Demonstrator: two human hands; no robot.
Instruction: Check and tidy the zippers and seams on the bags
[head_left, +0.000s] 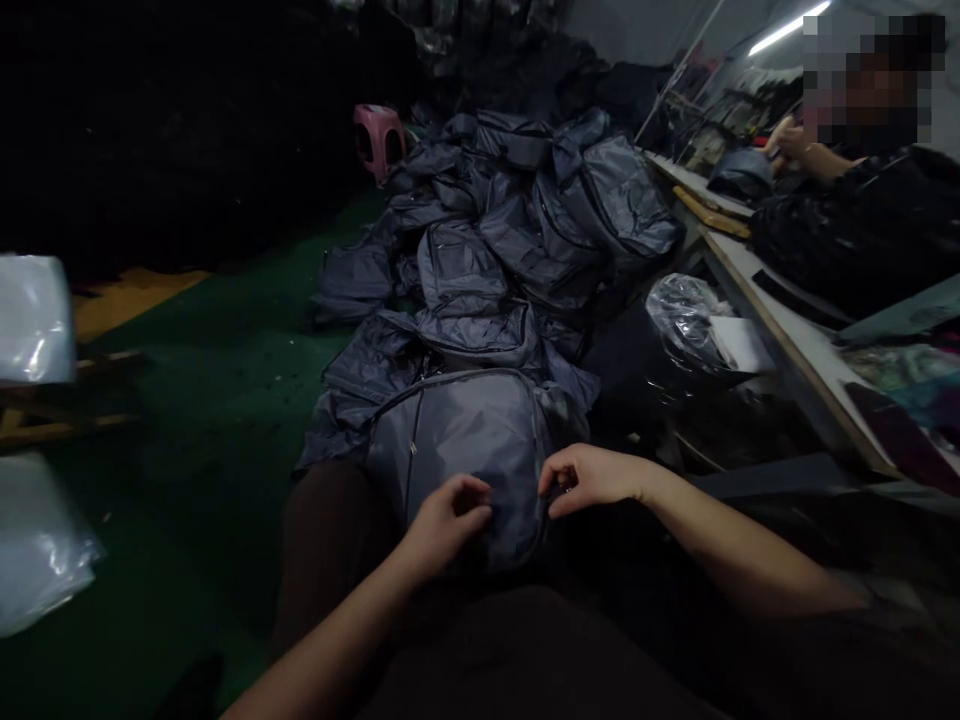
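Observation:
A grey backpack [480, 420] lies across the person's lap, its front panel facing up, with dark piping round the edge and a zipper down its left part. Over the lower middle of this panel is my left hand [452, 518], thumb and curled fingers apart and nothing seen between them. My right hand [589, 480] is at the bag's right edge, its fingers bent and parted from the thumb. Whether its fingertips touch the piping is too dark to tell.
Beyond the lap, a heap of grey bags [465, 260] covers the floor, with a pink stool [380, 143] behind. Clear plastic [686, 315] lies at right beside a long table [795, 335], where a person [862, 200] works. Plastic packets [34, 320] are at left.

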